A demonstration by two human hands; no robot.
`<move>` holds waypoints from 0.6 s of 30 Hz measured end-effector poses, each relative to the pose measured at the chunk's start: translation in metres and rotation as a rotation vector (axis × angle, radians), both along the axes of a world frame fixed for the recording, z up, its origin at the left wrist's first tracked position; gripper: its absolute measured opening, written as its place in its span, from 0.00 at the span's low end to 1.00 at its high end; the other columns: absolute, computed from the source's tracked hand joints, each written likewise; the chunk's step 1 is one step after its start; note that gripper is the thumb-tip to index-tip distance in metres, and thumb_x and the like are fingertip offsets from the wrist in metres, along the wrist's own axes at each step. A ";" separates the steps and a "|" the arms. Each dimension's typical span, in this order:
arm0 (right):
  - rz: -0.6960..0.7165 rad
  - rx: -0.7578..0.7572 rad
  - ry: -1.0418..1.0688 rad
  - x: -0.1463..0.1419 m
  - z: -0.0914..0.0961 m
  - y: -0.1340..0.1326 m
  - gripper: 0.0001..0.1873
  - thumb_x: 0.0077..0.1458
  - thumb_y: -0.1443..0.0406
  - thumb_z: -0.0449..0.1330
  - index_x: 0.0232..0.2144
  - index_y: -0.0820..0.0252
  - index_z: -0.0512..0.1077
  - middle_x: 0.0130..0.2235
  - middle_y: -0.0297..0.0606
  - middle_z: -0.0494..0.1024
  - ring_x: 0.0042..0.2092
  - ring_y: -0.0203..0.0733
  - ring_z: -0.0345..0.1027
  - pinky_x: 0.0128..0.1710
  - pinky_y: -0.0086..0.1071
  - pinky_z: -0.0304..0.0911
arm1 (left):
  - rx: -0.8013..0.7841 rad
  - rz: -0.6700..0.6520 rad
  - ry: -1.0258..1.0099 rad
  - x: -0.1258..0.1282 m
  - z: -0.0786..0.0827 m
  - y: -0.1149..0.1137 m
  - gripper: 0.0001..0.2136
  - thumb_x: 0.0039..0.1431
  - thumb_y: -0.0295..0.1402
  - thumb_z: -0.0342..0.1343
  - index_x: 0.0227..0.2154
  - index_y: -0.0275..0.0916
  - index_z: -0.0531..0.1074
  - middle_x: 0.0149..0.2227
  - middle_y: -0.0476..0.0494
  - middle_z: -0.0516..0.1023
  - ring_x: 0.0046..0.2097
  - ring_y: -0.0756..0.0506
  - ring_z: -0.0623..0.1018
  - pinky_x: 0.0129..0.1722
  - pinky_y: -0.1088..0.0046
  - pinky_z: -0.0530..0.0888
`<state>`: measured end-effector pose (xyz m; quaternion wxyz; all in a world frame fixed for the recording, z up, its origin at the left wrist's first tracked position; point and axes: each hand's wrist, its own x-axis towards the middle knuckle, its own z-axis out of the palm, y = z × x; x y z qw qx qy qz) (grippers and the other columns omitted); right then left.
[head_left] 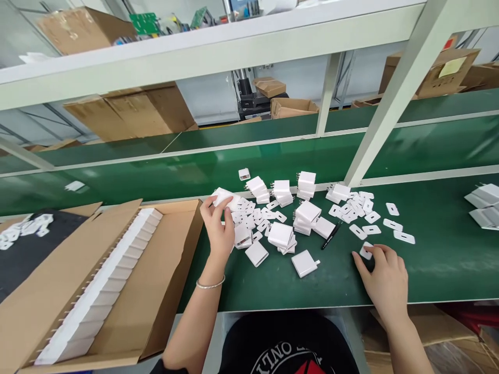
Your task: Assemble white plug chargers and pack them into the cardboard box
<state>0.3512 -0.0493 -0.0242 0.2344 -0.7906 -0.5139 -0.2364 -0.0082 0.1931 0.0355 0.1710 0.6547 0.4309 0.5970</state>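
My left hand [219, 227] is raised over the green table, fingers closed on a white charger block [223, 198]. My right hand [384, 276] rests on the table's near right with fingers curled on a small white cover piece [365, 252]. Between the hands lie piles of white chargers [281, 235] and several flat white cover pieces [390, 224]. A black pen [331, 236] lies among them.
An open cardboard box [163, 291] at the left holds a row of white chargers [105, 291]. More chargers sit at the far right [483, 205]. A slanted white frame post [393, 98] rises from the table. Cardboard boxes stand behind on the far conveyor.
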 end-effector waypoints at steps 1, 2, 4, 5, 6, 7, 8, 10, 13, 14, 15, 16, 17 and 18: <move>0.018 0.020 0.026 0.001 0.000 -0.001 0.28 0.74 0.46 0.50 0.42 0.62 0.77 0.48 0.53 0.79 0.41 0.54 0.68 0.41 0.43 0.62 | -0.085 -0.022 -0.100 0.000 -0.001 0.001 0.20 0.71 0.48 0.61 0.55 0.39 0.81 0.60 0.31 0.68 0.61 0.36 0.76 0.66 0.53 0.73; 0.036 0.034 0.052 0.002 0.000 -0.001 0.26 0.74 0.46 0.51 0.40 0.61 0.75 0.47 0.52 0.79 0.41 0.54 0.69 0.41 0.43 0.62 | -0.151 -0.048 -0.178 0.000 -0.003 0.002 0.24 0.69 0.51 0.63 0.57 0.39 0.80 0.59 0.31 0.71 0.59 0.36 0.78 0.65 0.53 0.75; 0.067 0.048 0.088 0.004 0.000 -0.001 0.23 0.75 0.49 0.51 0.40 0.60 0.74 0.45 0.50 0.79 0.41 0.53 0.70 0.41 0.42 0.62 | -0.215 -0.104 -0.251 0.002 -0.005 0.003 0.29 0.66 0.56 0.64 0.59 0.38 0.77 0.57 0.31 0.76 0.57 0.36 0.81 0.61 0.55 0.78; 0.074 0.051 0.098 0.004 0.000 -0.001 0.22 0.75 0.50 0.52 0.40 0.60 0.74 0.44 0.49 0.79 0.41 0.53 0.70 0.41 0.42 0.63 | -0.224 -0.123 -0.259 0.003 -0.005 0.004 0.30 0.67 0.57 0.63 0.59 0.38 0.76 0.57 0.31 0.78 0.57 0.36 0.81 0.60 0.56 0.79; 0.077 0.055 0.104 0.005 0.000 -0.001 0.21 0.74 0.51 0.52 0.41 0.60 0.74 0.44 0.48 0.79 0.41 0.53 0.71 0.41 0.42 0.63 | -0.231 -0.139 -0.270 0.004 -0.006 0.004 0.30 0.67 0.57 0.62 0.59 0.38 0.76 0.56 0.31 0.80 0.57 0.36 0.82 0.59 0.57 0.79; 0.074 0.059 0.107 0.005 0.000 -0.001 0.20 0.74 0.51 0.52 0.42 0.60 0.75 0.45 0.48 0.79 0.41 0.53 0.71 0.42 0.43 0.64 | -0.233 -0.147 -0.278 0.005 -0.006 0.004 0.29 0.67 0.57 0.63 0.58 0.38 0.76 0.56 0.31 0.80 0.57 0.37 0.82 0.59 0.57 0.80; 0.066 0.066 0.111 0.004 0.000 -0.001 0.20 0.74 0.51 0.53 0.43 0.60 0.75 0.45 0.49 0.79 0.42 0.53 0.71 0.42 0.43 0.64 | -0.230 -0.150 -0.280 0.006 -0.007 0.004 0.28 0.67 0.56 0.64 0.58 0.38 0.76 0.56 0.31 0.80 0.57 0.37 0.82 0.59 0.58 0.79; 0.045 0.077 0.131 0.003 0.000 -0.002 0.20 0.73 0.51 0.54 0.42 0.61 0.76 0.45 0.49 0.78 0.42 0.54 0.72 0.42 0.43 0.64 | -0.208 -0.139 -0.272 0.007 -0.008 0.004 0.28 0.65 0.54 0.66 0.57 0.38 0.76 0.56 0.31 0.80 0.58 0.37 0.82 0.60 0.58 0.79; 0.014 0.079 0.177 0.001 -0.001 -0.002 0.20 0.71 0.51 0.55 0.42 0.61 0.77 0.45 0.50 0.78 0.44 0.55 0.72 0.41 0.42 0.64 | -0.158 -0.086 -0.228 0.008 -0.011 0.004 0.28 0.62 0.54 0.69 0.56 0.38 0.77 0.58 0.32 0.75 0.59 0.37 0.80 0.62 0.58 0.78; 0.008 0.075 0.190 0.001 -0.001 -0.002 0.20 0.70 0.51 0.56 0.42 0.61 0.77 0.45 0.50 0.78 0.44 0.55 0.73 0.41 0.42 0.64 | -0.141 -0.064 -0.207 0.008 -0.012 0.004 0.28 0.61 0.53 0.69 0.55 0.39 0.78 0.59 0.32 0.73 0.60 0.37 0.79 0.62 0.59 0.77; 0.005 0.068 0.200 0.001 -0.002 -0.003 0.20 0.70 0.51 0.56 0.42 0.61 0.77 0.45 0.50 0.78 0.44 0.55 0.73 0.42 0.42 0.64 | -0.124 -0.044 -0.183 0.007 -0.012 0.004 0.27 0.61 0.53 0.70 0.55 0.40 0.79 0.59 0.33 0.71 0.61 0.37 0.78 0.63 0.59 0.77; 0.004 0.063 0.208 0.001 -0.002 -0.003 0.20 0.70 0.51 0.55 0.42 0.61 0.77 0.45 0.50 0.78 0.44 0.55 0.73 0.42 0.43 0.64 | -0.106 -0.028 -0.155 0.007 -0.012 0.004 0.26 0.61 0.53 0.70 0.54 0.41 0.79 0.60 0.34 0.70 0.63 0.37 0.77 0.63 0.59 0.76; 0.003 0.058 0.211 0.002 -0.001 -0.003 0.21 0.70 0.51 0.55 0.42 0.61 0.77 0.45 0.50 0.78 0.44 0.55 0.73 0.43 0.43 0.65 | -0.091 -0.015 -0.126 0.007 -0.012 0.004 0.25 0.61 0.52 0.70 0.54 0.41 0.79 0.60 0.34 0.69 0.64 0.36 0.75 0.64 0.59 0.76; 0.003 0.055 0.210 0.002 -0.001 -0.003 0.21 0.70 0.51 0.55 0.42 0.61 0.78 0.45 0.50 0.78 0.44 0.55 0.73 0.43 0.43 0.65 | -0.077 -0.004 -0.098 0.006 -0.012 0.003 0.23 0.63 0.51 0.69 0.53 0.42 0.79 0.59 0.35 0.70 0.65 0.36 0.74 0.64 0.59 0.75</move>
